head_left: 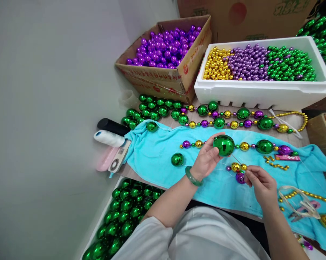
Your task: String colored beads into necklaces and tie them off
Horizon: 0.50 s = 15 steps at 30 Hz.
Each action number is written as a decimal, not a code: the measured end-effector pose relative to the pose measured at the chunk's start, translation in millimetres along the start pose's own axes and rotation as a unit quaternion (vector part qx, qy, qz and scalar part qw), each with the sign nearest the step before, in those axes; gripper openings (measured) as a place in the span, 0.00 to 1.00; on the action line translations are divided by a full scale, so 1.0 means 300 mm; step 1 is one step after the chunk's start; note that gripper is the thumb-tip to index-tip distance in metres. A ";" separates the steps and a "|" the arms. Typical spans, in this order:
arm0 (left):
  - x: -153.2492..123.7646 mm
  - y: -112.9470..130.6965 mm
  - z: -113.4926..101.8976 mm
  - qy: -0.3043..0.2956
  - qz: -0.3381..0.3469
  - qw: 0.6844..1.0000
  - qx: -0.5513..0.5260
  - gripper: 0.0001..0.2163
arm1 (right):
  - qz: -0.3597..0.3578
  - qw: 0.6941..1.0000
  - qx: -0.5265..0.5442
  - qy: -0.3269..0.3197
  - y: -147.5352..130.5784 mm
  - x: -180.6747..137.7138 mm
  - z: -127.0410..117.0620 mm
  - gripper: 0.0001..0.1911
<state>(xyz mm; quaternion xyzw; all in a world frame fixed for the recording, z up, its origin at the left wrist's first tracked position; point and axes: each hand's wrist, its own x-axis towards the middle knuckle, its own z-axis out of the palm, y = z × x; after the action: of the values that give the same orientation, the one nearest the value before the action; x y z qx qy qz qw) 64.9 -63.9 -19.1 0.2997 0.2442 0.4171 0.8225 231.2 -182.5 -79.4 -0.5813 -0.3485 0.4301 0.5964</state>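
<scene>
My left hand (206,159), a green bangle on its wrist, grips a big shiny green bead (224,145) above the turquoise towel (152,162). Thumb and fingers of my right hand (261,184) are pinched together at a small gold bead (243,167). A thin straight line, needle or thread, runs from that bead up towards the green one. Close by hang a larger gold bead (235,167) and a purple bead (240,177). Behind my hands lies a strung row with a green bead (265,146); a loose-looking green bead (177,159) rests left, with thread beside it.
Finished-looking bead strands (243,113) lie behind the towel. A cardboard box (152,77) holds purple beads; a white foam box (260,90) holds gold, purple and green ones. Scissors (298,215) lie right. Green beads (126,206) fill a container lower left, near the wall.
</scene>
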 end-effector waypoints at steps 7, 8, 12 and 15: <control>0.004 -0.019 -0.008 -0.018 0.019 0.998 0.059 0.30 | -0.022 0.999 -0.023 0.008 -0.015 0.003 -0.007 0.06; 0.002 -0.025 -0.009 -0.031 0.026 0.995 0.091 0.29 | -0.023 1.000 -0.019 0.006 -0.021 0.002 -0.001 0.06; -0.002 -0.033 -0.005 -0.084 0.031 0.966 0.243 0.25 | 0.008 1.000 0.008 -0.006 -0.038 0.001 0.027 0.07; 0.008 -0.014 0.001 -0.063 0.083 0.945 0.310 0.14 | 0.041 0.998 0.039 -0.036 -0.029 0.008 0.031 0.11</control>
<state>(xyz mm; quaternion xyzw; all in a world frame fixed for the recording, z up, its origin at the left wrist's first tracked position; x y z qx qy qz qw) 68.7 -64.1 -22.3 0.5846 0.2835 0.3678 0.6653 224.5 -176.2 -70.2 -0.5557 -0.3286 0.4884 0.5871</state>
